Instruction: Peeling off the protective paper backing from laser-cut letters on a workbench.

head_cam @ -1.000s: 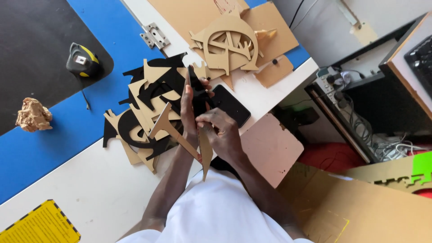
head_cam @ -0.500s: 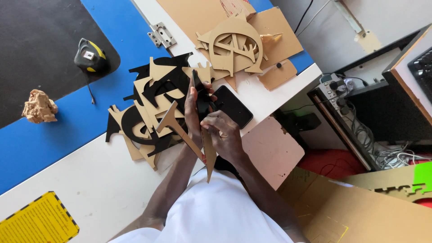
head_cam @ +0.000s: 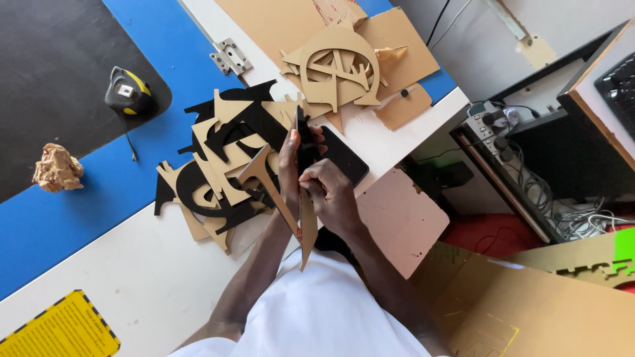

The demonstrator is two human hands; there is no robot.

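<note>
From the head camera I look down on a white table (head_cam: 99,277) with a blue mat (head_cam: 79,198). Compared with a second ago, both hands and the piece they hold have lifted slightly up the frame, and the view itself has shifted; the work still looks like close handling of one piece rather than a set-down.

My left hand (head_cam: 289,165) is curled around a thin cut-out piece (head_cam: 305,142), black on one side and brown on the other, held on edge above the table. Its fingers are closed on the upper part. My right hand (head_cam: 331,195) pinches the same piece lower down, fingers nearly shut. The piece's long pointed end (head_cam: 308,231) hangs toward my white shirt.

Just left lies a heap of black and brown cut-out shapes (head_cam: 218,172). I cannot tell whether the held piece is one layer or two.
</note>
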